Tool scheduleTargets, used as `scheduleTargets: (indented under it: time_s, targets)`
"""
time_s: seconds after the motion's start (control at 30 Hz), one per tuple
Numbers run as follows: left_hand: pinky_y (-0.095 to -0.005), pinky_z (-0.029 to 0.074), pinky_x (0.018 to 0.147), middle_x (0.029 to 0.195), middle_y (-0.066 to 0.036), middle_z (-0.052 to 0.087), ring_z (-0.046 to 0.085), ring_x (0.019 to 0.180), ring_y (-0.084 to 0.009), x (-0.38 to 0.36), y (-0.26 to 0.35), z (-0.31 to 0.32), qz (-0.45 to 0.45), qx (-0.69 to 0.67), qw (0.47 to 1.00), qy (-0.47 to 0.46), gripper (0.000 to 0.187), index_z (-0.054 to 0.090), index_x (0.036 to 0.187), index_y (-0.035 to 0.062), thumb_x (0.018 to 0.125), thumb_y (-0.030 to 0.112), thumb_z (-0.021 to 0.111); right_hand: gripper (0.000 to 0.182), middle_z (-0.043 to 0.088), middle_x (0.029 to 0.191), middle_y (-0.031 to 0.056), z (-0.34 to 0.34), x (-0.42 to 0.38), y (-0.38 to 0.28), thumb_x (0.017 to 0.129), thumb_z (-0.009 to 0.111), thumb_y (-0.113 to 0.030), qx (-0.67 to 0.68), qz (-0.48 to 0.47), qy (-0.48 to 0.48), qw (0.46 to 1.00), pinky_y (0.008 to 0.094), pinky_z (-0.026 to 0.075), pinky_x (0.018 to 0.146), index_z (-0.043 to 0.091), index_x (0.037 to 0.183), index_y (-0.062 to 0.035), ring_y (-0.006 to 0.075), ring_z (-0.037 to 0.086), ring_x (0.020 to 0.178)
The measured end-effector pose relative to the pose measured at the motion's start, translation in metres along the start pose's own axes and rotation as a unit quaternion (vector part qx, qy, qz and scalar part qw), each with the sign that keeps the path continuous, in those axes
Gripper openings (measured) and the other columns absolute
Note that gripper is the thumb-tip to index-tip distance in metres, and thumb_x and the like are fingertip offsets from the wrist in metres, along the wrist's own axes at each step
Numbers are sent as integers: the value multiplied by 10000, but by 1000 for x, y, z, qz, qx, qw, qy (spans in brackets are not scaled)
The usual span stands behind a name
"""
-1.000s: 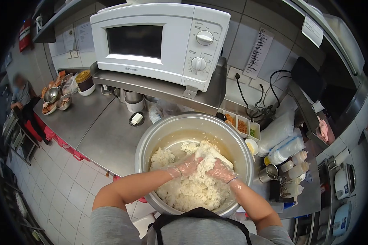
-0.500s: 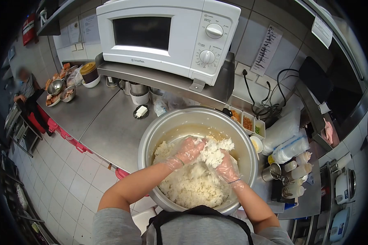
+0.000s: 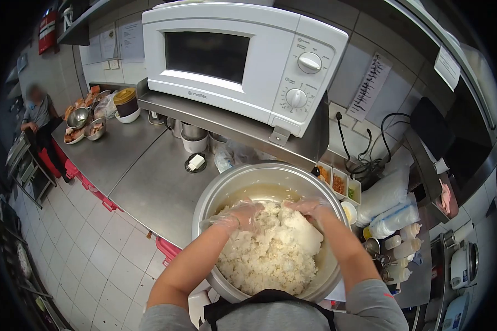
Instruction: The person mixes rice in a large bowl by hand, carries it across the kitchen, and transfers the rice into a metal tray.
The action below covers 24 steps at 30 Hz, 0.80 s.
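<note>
A wide silver pot (image 3: 203, 201) holds a large heap of cooked white rice (image 3: 268, 256). Clear plastic gloves cover both my hands, which are down inside the pot at the far side of the heap. My left hand (image 3: 244, 214) presses into the rice from the left, its fingers curled against the grains. From the right, my right hand (image 3: 309, 207) bends its fingers over the far edge of a rice clump, and its fingertips are partly hidden. Below my right hand, a smooth white patch (image 3: 306, 234) shows at the right of the heap.
A white microwave (image 3: 226, 66) sits on a metal shelf behind the pot. Small tubs of toppings (image 3: 338, 183) and squeeze bottles (image 3: 407, 231) stand at right. On the steel counter (image 3: 149, 190) is a small black dish with a white block (image 3: 195, 162). A person (image 3: 38, 113) sits far left.
Both hands have spread apart and gone lower into the pot; the rice clump between them has come down onto the heap. The view has shifted slightly.
</note>
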<state>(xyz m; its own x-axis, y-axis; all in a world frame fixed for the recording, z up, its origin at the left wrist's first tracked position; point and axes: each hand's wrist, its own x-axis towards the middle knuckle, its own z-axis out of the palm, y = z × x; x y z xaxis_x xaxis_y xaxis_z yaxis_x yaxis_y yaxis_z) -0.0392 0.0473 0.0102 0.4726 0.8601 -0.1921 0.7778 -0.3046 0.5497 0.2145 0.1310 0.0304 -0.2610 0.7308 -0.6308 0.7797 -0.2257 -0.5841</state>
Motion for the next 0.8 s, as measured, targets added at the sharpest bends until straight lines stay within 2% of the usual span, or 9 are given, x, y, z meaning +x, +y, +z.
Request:
scheduleTargets:
  time_s: [0.03, 0.1, 0.17, 0.27, 0.33, 0.47, 0.6, 0.7, 0.8]
  targets:
    - [-414, 346, 1014, 1217, -245, 504, 449, 1188, -365, 0, -2, -5, -21, -37, 999, 29, 737, 453, 1291, 60, 670, 335, 739, 781, 488, 1309, 181, 11, 10, -15, 736, 575, -643, -169, -19, 0, 985, 392, 380, 979, 534, 1249, -56, 337, 471, 1187]
    - [-423, 369, 994, 1198, -231, 524, 460, 1171, -375, 2, -7, -6, -35, -59, 993, 101, 690, 466, 1276, 69, 683, 308, 725, 751, 473, 1326, 175, 36, 40, -32, 757, 532, -636, -485, -52, -3, 873, 404, 418, 922, 521, 1272, -89, 324, 486, 1162]
    - [-433, 416, 952, 1187, -206, 549, 482, 1149, -371, 11, -18, -3, -19, -22, 982, 189, 603, 490, 1252, 97, 708, 259, 695, 718, 479, 1313, 191, 45, 133, 15, 763, 535, -587, -521, -150, -23, 840, 402, 408, 939, 525, 1267, -75, 340, 480, 1175]
    - [-429, 384, 970, 1146, -235, 523, 481, 1095, -379, 17, -24, -8, -13, -25, 976, 214, 619, 511, 1221, 41, 687, 286, 704, 713, 517, 1253, 217, 72, 109, -12, 771, 531, -509, -563, -183, -73, 803, 390, 413, 938, 463, 1308, -46, 352, 501, 1151]
    - [-427, 393, 961, 1139, -229, 522, 483, 1096, -372, 11, -10, -16, -41, -32, 975, 215, 589, 526, 1203, 47, 687, 272, 697, 737, 548, 1192, 239, 90, 81, -34, 773, 533, -454, -568, -191, -102, 794, 384, 423, 925, 381, 1353, -25, 358, 524, 1118]
    - [-430, 406, 948, 1125, -229, 533, 487, 1086, -367, 14, -16, -17, -52, -19, 975, 217, 538, 553, 1175, 66, 686, 249, 683, 798, 582, 1080, 280, 122, 67, -24, 761, 553, -314, -508, -263, -79, 816, 405, 442, 882, 213, 1409, 4, 367, 557, 1045]
    - [-435, 395, 960, 1126, -237, 545, 481, 1109, -376, 19, -26, -15, -30, -14, 973, 230, 493, 563, 1151, 65, 702, 239, 667, 765, 583, 1052, 290, 132, -4, -62, 738, 544, -158, -394, -196, -93, 893, 423, 445, 865, 211, 1406, 12, 385, 563, 1011]
    - [-435, 378, 977, 1139, -235, 546, 474, 1131, -379, 18, -28, -14, -27, -35, 973, 224, 487, 553, 1156, 61, 715, 239, 655, 692, 595, 1012, 283, 153, -20, -50, 755, 497, -107, -376, -291, -57, 878, 423, 443, 869, 245, 1388, 16, 390, 566, 1007]
    - [-435, 370, 984, 1157, -224, 544, 469, 1144, -376, 13, -32, -14, -19, -41, 978, 204, 491, 540, 1173, 62, 726, 238, 646, 598, 507, 1191, 300, 149, -69, -53, 785, 462, -72, -402, -275, -96, 868, 434, 411, 942, 298, 1355, 11, 370, 518, 1109]
